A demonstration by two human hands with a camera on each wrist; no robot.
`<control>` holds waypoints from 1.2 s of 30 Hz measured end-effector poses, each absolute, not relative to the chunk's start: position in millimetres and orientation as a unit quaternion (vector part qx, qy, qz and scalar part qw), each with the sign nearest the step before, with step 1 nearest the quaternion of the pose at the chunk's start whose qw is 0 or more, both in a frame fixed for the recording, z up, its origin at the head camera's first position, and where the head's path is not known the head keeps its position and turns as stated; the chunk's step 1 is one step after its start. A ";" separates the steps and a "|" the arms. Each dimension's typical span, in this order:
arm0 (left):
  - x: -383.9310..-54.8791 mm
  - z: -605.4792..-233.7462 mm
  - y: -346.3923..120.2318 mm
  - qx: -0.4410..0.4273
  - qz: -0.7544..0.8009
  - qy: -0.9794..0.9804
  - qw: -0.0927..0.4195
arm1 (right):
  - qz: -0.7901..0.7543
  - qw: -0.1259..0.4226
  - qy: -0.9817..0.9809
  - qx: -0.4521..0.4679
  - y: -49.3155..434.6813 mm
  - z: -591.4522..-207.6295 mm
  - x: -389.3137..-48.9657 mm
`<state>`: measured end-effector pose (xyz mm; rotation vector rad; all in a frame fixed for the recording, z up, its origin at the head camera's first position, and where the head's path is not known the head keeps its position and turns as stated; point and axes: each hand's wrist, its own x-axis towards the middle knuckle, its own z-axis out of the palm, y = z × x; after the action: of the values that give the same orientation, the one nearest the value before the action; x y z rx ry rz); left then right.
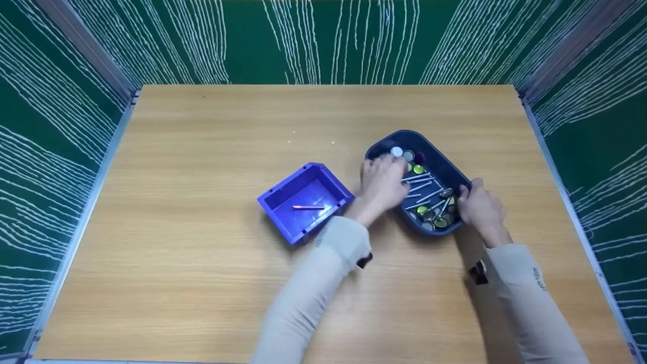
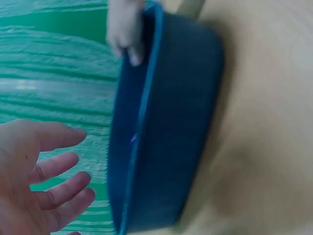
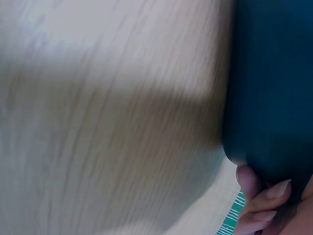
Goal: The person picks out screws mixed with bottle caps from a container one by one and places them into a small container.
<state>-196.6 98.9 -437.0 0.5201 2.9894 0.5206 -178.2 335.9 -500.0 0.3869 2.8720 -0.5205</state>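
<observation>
A dark blue tub (image 1: pixel 445 167) lies right of the table's middle. Inside it are several long silver nail-like pieces (image 1: pixel 418 188) and small round discs (image 1: pixel 440 222) in green, white and dark tones. My left hand (image 1: pixel 382 183) is over the tub's left side; in the left wrist view its fingers (image 2: pixel 63 191) are spread beside the rim, holding nothing. At the right end, my right hand (image 1: pixel 480 206) grips the tub's rim. Its fingertips (image 3: pixel 274 191) are bent against the tub wall in the right wrist view.
Left of the tub, a purple-blue bin (image 1: pixel 283 202) stands at an angle, with a thin pinkish stick (image 1: pixel 308 207) inside. Tiny pale specks dot the wooden table (image 1: pixel 177 227) behind it. Green panels (image 1: pixel 247 45) with white streaks rise around the back and sides.
</observation>
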 end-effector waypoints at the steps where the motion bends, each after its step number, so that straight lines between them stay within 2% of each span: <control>1: -193.9 -441.6 104.2 0.178 0.156 0.971 0.031 | -0.176 0.099 0.971 0.131 336.3 -500.4 -178.1; 7: -179.1 -468.9 130.7 0.225 0.078 0.971 0.012 | -0.177 0.107 0.969 0.133 336.7 -499.6 -178.7; 13: -170.6 -481.6 147.2 0.232 0.048 0.971 -0.032 | -0.177 0.084 0.971 0.135 334.9 -497.9 -178.2; 16: -167.5 -487.1 151.6 0.232 0.055 0.971 -0.032 | -0.177 0.082 0.972 0.135 334.7 -497.8 -177.3; 25: -167.1 -494.2 156.0 0.215 0.065 0.974 0.030 | -0.172 0.097 0.971 0.135 337.8 -499.3 -176.7; 32: -167.9 -491.5 159.0 0.202 0.046 0.973 0.103 | -0.173 0.103 0.970 0.136 337.7 -500.0 -177.9; 36: -169.3 -489.8 160.2 0.199 0.037 0.972 0.123 | -0.175 0.102 0.970 0.133 336.6 -499.4 -178.5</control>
<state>-169.3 160.2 -489.8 0.5812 2.8346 0.1088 -178.5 336.6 -499.4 0.3936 2.8644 -0.5174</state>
